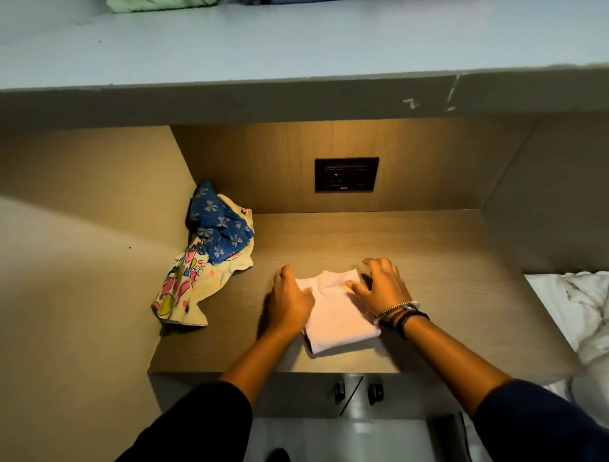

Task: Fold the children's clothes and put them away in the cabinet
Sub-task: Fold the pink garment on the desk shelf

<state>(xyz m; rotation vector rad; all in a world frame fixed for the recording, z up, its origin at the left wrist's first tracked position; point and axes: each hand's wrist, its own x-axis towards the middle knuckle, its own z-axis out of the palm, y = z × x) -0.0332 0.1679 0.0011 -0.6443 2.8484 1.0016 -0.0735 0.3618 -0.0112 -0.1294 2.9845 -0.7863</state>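
A pale pink garment [339, 316] lies folded into a small rectangle on the wooden counter [445, 296]. My left hand [290, 301] rests flat on its left edge. My right hand [382, 287], with bracelets at the wrist, presses on its upper right part with fingers spread. To the left, crumpled against the side wall, lie a blue garment with pale bows [219, 224] and under it a cream garment with a colourful print [188, 283].
A black wall socket [346, 174] sits in the back panel. A pale shelf [296, 43] overhangs the counter, with a green cloth [158, 4] at its far edge. Two cabinet knobs [357, 392] show below the counter. White bedding [580, 306] lies at right.
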